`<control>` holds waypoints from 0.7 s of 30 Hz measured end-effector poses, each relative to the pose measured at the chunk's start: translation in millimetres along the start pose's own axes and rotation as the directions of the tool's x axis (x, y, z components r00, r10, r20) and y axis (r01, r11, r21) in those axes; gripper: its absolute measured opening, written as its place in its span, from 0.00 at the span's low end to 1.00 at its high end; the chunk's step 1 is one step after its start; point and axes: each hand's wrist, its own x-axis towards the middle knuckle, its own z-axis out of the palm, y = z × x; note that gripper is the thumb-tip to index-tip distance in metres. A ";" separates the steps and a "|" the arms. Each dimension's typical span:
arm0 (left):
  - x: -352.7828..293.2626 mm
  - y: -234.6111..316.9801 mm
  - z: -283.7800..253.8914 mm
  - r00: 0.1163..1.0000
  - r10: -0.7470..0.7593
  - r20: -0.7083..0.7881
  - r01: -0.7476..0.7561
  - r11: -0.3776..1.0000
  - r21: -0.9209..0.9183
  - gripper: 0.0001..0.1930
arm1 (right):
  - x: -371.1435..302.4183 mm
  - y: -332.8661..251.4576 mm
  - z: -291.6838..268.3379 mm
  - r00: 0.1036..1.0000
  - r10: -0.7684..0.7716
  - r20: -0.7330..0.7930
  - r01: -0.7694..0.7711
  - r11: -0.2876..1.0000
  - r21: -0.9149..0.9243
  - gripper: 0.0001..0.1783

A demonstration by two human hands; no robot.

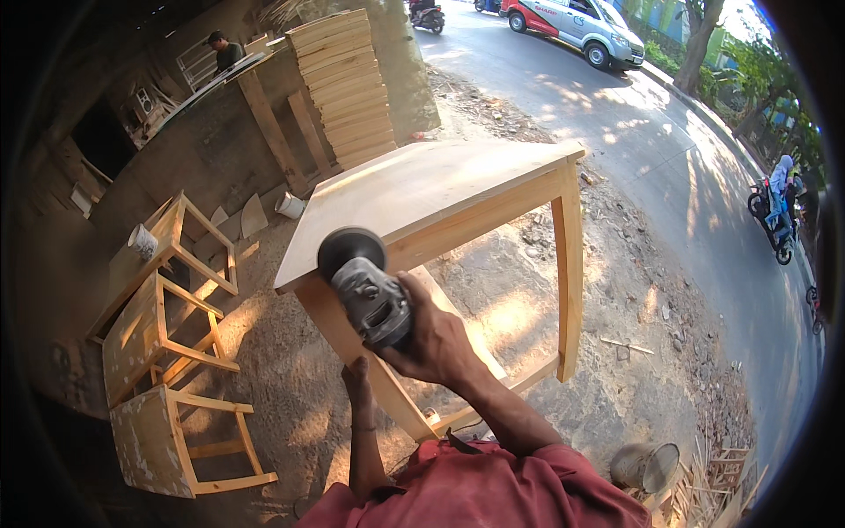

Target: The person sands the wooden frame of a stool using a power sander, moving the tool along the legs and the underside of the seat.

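Observation:
My right hand is wrapped round the body of a dark grey angle grinder. Its round black disc lies against the near left edge of a pale wooden table, where the top meets the apron. The table stands upright on bare wood legs. Lower down, my left hand is closed at the side of the near left table leg; most of its fingers are out of sight there.
Unfinished wooden stools lie tipped over at the left, with a white can on one. Behind stands a tall stack of boards. A bucket and wood scraps are at lower right. A van and a motorbike are on the road; another person is in the workshop.

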 end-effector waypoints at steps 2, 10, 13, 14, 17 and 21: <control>-7.2 16.7 9.6 0.998 -0.029 -0.059 0.027 0.999 -0.035 0.32 | 3.6 -5.4 -4.1 0.998 -0.063 0.019 0.063 0.998 -0.026 0.61; -24.3 40.4 31.3 0.953 0.208 -0.221 -0.123 0.930 0.346 0.42 | -3.6 80.1 -119.6 0.921 0.171 -0.351 -0.132 0.982 0.132 0.55; -23.3 61.9 67.9 0.793 0.568 -0.223 -0.299 0.681 0.668 0.47 | 4.2 122.4 -176.6 0.837 0.396 -0.377 -0.263 0.896 0.358 0.50; -13.8 50.7 61.8 0.758 0.613 -0.223 -0.260 0.597 0.759 0.49 | 5.8 132.1 -192.9 0.813 0.393 -0.430 -0.259 0.905 0.338 0.48; -3.0 61.4 67.0 0.763 0.583 -0.278 -0.236 0.652 0.721 0.47 | 4.5 175.9 -241.3 0.765 0.398 -0.505 -0.260 0.910 0.323 0.46; 6.6 70.3 80.1 0.725 0.628 -0.281 -0.249 0.620 0.744 0.43 | 13.0 206.6 -278.3 0.759 0.394 -0.518 -0.274 0.915 0.296 0.44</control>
